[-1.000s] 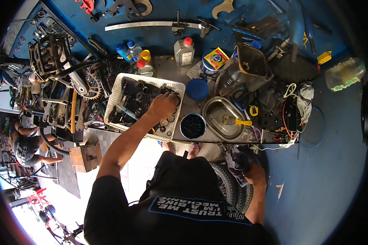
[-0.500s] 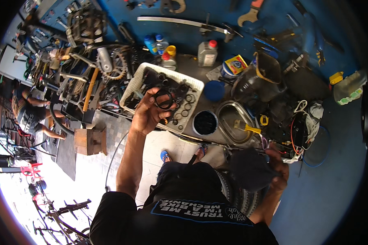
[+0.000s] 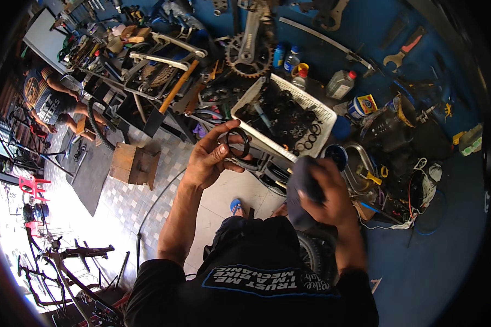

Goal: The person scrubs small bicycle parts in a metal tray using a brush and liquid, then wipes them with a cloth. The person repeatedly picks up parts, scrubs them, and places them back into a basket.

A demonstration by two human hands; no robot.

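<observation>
A black ring [image 3: 247, 144] is held in the left hand [image 3: 206, 161], near the near-left corner of a white perforated basket [image 3: 311, 100]. It is gripped at its edge between thumb and fingers, presumably so that its opening is left uncovered; whether a fingertip is passed through it cannot be told. In the right hand [image 3: 333, 196], blurred, a dark cloth [image 3: 299, 191] is clasped, apparently bunched so that it can be managed by one hand alone. A gap is left between the two hands.

The basket is set on the worktop [image 3: 342, 107], within easy reach of both hands. Inside it, smaller rings [image 3: 309, 145] are grouped toward the right end, beside heaped dark parts; loose pieces are probably confined by the raised walls. To its right, an open tin [image 3: 338, 154] is placed, partly hidden by the right hand. Farther right, a yellow-handled brush [image 3: 373, 178] is rested at an oval metal tray [image 3: 367, 157], where drips would likely be caught.
</observation>
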